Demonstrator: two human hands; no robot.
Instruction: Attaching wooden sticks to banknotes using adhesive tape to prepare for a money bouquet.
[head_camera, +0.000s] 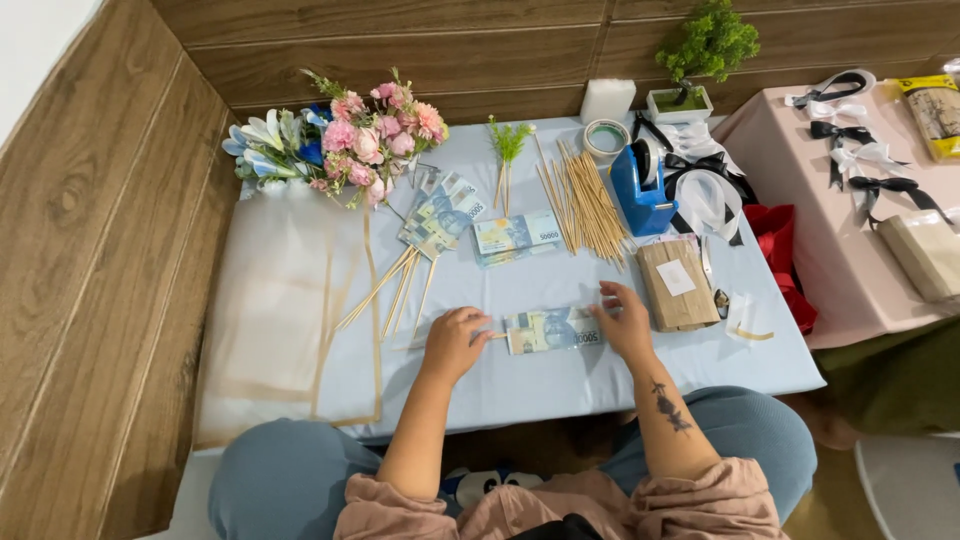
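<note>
A blue-green banknote (550, 329) lies flat on the light blue tabletop (560, 375) in front of me. My left hand (455, 340) is curled at the note's left end, fingers pinched on a thin wooden stick there. My right hand (622, 320) rests with spread fingers on the note's right end, pressing it down. Further back lie a small stack of banknotes (516, 236) and several notes fixed to sticks, fanned out (440, 215).
A pile of wooden skewers (585, 205), a blue tape dispenser (640, 185), a tape roll (605, 138), a brown paper packet (676, 284), pink and blue flowers (340, 140), clear wrapping sheets (285, 300), ribbons (705, 185), and a pink side table (850, 260) with bows.
</note>
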